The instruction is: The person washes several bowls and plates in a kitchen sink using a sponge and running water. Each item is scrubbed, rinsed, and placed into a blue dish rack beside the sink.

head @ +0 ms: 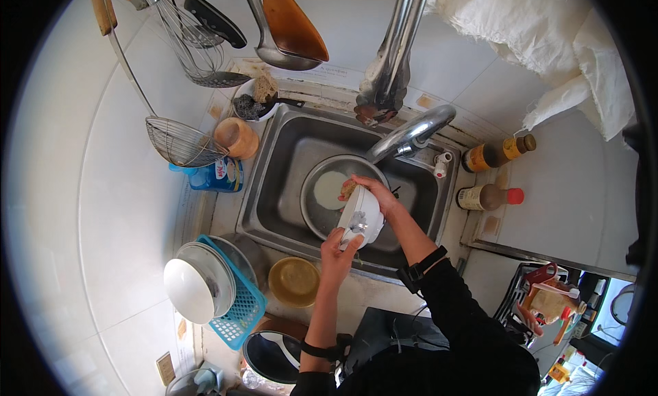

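Observation:
A white bowl with a grey flower pattern is tilted on its side between my two hands, over the sink. My left hand grips its lower edge, thumb on the outside. At the upper end is my right hand, holding a tan scrubber against the bowl's mouth; part of the scrubber is hidden by the bowl. Below them in the stainless steel sink stands a round metal basin with a pale, cloudy round shape inside. The chrome faucet arches over the basin's far edge.
Left of the sink are a blue detergent bottle, a wooden cup, a blue plastic basket with white bowls, and a yellow bowl. Sauce bottles stand right. A wire skimmer and other utensils hang overhead.

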Motion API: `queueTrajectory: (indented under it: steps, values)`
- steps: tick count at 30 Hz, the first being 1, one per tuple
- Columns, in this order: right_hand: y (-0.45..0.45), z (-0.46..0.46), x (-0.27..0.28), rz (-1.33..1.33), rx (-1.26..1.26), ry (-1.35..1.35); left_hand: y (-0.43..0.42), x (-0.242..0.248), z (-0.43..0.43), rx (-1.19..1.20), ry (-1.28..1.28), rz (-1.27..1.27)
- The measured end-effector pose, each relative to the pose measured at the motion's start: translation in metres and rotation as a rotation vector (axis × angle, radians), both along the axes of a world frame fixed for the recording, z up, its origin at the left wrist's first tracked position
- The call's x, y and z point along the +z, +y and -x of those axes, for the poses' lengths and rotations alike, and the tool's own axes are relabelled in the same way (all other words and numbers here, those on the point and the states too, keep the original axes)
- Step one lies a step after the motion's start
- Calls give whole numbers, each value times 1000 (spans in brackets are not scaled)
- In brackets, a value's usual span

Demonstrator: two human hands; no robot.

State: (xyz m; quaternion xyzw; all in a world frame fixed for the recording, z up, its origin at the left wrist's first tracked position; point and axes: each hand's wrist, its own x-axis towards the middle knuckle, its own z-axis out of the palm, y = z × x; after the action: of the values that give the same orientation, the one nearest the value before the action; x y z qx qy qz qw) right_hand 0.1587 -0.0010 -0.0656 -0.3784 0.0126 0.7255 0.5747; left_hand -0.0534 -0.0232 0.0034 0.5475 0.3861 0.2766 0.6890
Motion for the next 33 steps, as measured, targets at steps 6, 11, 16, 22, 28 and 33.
queueTrajectory:
  steps: [6, 11, 16, 22, 28, 33]
  values:
    - [-59, 51, -51, -164, -351, -63, -2, 3, -14, 128, -371, 388]
    - [-47, 26, -32, -116, -262, 357, 22, 19, 1, -54, -236, 513]
    - [-2, -3, -26, -149, 109, -530, 39, 16, 8, -83, -191, 686]
    - [-19, 9, -106, -199, 45, -2242, 20, -20, 10, 115, -83, 513]
    - [-30, 12, -146, 59, 897, -1912, 17, -37, 8, 217, -22, 426]
    - [-29, 8, -27, 146, 38, -1162, 18, -45, -9, 249, 32, 283]
